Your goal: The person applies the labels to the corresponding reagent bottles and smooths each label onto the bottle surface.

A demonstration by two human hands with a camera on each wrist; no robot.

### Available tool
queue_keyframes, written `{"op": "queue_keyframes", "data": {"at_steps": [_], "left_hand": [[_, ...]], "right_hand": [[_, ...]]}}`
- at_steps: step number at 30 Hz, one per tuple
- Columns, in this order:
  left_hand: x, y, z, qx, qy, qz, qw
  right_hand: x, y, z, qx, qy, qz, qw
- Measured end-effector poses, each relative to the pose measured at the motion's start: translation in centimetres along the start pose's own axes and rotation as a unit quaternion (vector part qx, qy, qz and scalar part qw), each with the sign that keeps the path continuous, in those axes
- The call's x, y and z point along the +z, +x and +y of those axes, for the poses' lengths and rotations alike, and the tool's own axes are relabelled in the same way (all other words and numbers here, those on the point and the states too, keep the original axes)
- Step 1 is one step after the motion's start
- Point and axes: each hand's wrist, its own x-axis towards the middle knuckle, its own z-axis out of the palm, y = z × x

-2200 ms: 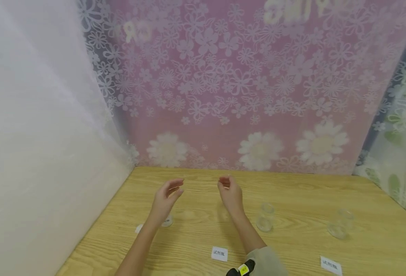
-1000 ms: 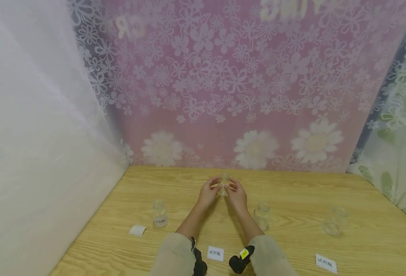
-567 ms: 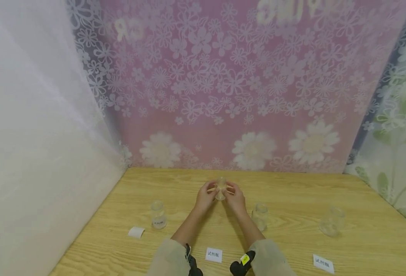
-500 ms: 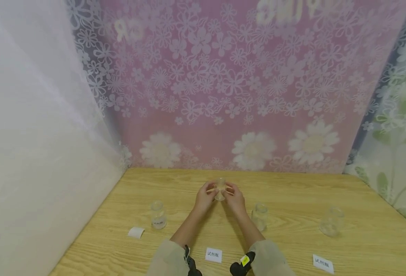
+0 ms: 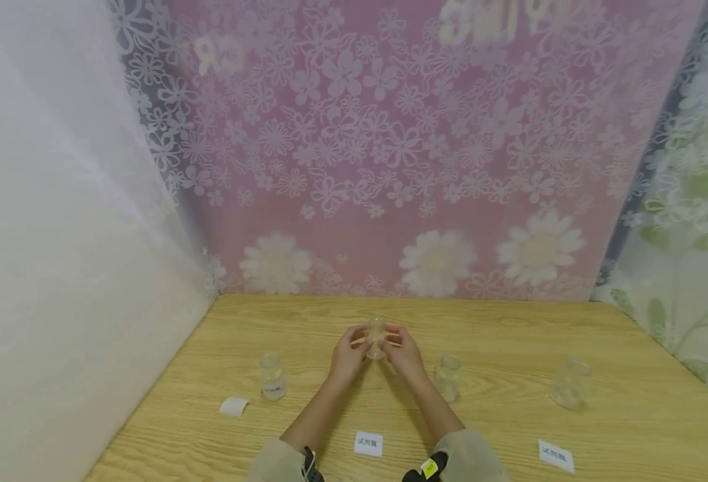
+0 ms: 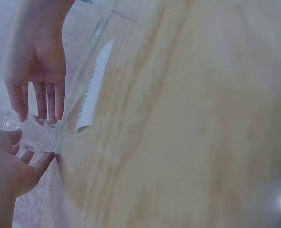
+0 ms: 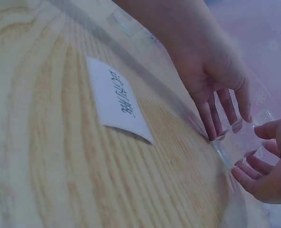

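A small clear glass reagent bottle [image 5: 376,328] stands upright at the middle of the wooden table, toward the back. My left hand [image 5: 346,355] and right hand [image 5: 406,355] hold it from opposite sides, thumbs on the near face and fingers curving around. In both wrist views the fingertips meet the glass, its base right at the wood. Between my forearms lies a white paper label [image 5: 369,443] with handwritten characters. Beyond the left forearm stands another glass bottle [image 5: 273,376] bearing a similar label on its lower side.
Two more clear bottles stand to the right, one beside my right forearm [image 5: 448,378] and one farther off [image 5: 571,383]. A written label [image 5: 555,456] lies near the front right, and a curled white paper [image 5: 234,406] at left. Flower-printed curtains [image 5: 360,134] close off the back.
My left hand has come from the left to join my right at the bottle. Since then, both hands and the bottle have shifted slightly toward me. The other bottles stay put.
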Motion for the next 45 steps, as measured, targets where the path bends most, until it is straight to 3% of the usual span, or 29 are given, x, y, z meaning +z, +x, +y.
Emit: {"op": "queue_keyframes", "data": {"at_steps": [6, 13, 19, 32, 45], "left_hand": [[-0.5, -1.1, 0.3, -0.001, -0.002, -0.001, 1.0000], [-0.9, -2.1, 0.6, -0.002, -0.018, -0.007, 0.9998], [-1.0, -2.9, 0.8, -0.003, -0.037, -0.004, 0.9993], [-2.0, -4.6, 1.0, 0.013, -0.008, 0.025, 0.9996], [-2.9, -6.5, 1.4, 0.013, -0.013, 0.019, 0.9997]], "right_hand": [[0.3, -0.5, -0.2, 0.014, 0.000, -0.017, 0.9998], [0.4, -1.1, -0.2, 0.023, 0.058, -0.027, 0.9977], [0.4, -1.9, -0.2, 0.033, 0.074, -0.038, 0.9960], [1.1, -3.1, -0.5, 0.021, 0.077, -0.056, 0.9952], [1.6, -4.7, -1.1, 0.013, 0.060, -0.068, 0.9958]]}}
